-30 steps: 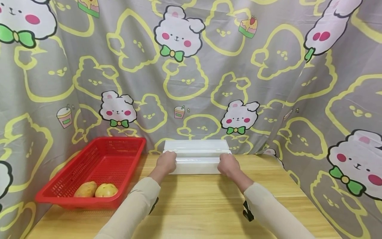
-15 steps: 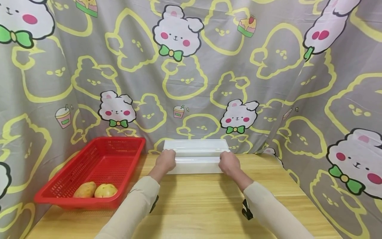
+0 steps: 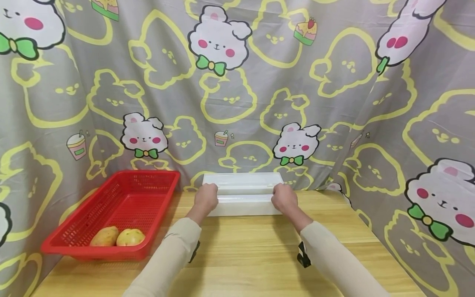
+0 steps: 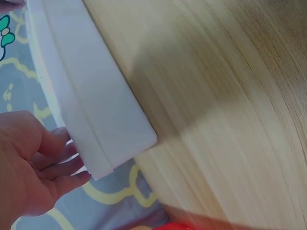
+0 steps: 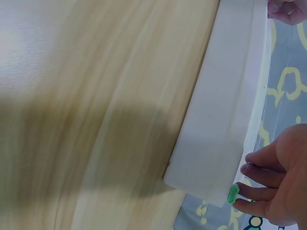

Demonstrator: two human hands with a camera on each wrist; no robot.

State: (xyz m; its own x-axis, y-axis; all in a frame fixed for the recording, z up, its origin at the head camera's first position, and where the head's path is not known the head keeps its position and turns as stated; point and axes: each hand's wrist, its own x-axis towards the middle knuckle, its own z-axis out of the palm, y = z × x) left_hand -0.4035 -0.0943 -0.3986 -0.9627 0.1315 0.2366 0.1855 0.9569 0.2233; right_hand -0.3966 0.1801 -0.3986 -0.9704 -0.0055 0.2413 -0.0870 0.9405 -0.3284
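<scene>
A long white plastic box (image 3: 246,209) stands at the table's back edge, its hinged lid (image 3: 243,179) raised toward the curtain. My left hand (image 3: 206,199) holds the left end at the rim; in the left wrist view, thumb and fingertips close on the corner of the box (image 4: 103,105). At the opposite end, my right hand (image 3: 285,199) grips the rim likewise. The right wrist view shows its bent fingers (image 5: 256,192) at the edge, beside a small green piece (image 5: 233,193). The inside of the box is mostly hidden.
On the left of the wooden table (image 3: 245,255) sits a red plastic basket (image 3: 163,214). Two potatoes, one browner potato (image 3: 104,236) and one yellower potato (image 3: 130,237), lie in its near end. A grey patterned curtain (image 3: 237,103) hangs close behind and on both sides.
Both hands have shifted slightly upward at the ends of the box, keeping their hold. The box, raised lid and basket stay in place; the head view drifts a little.
</scene>
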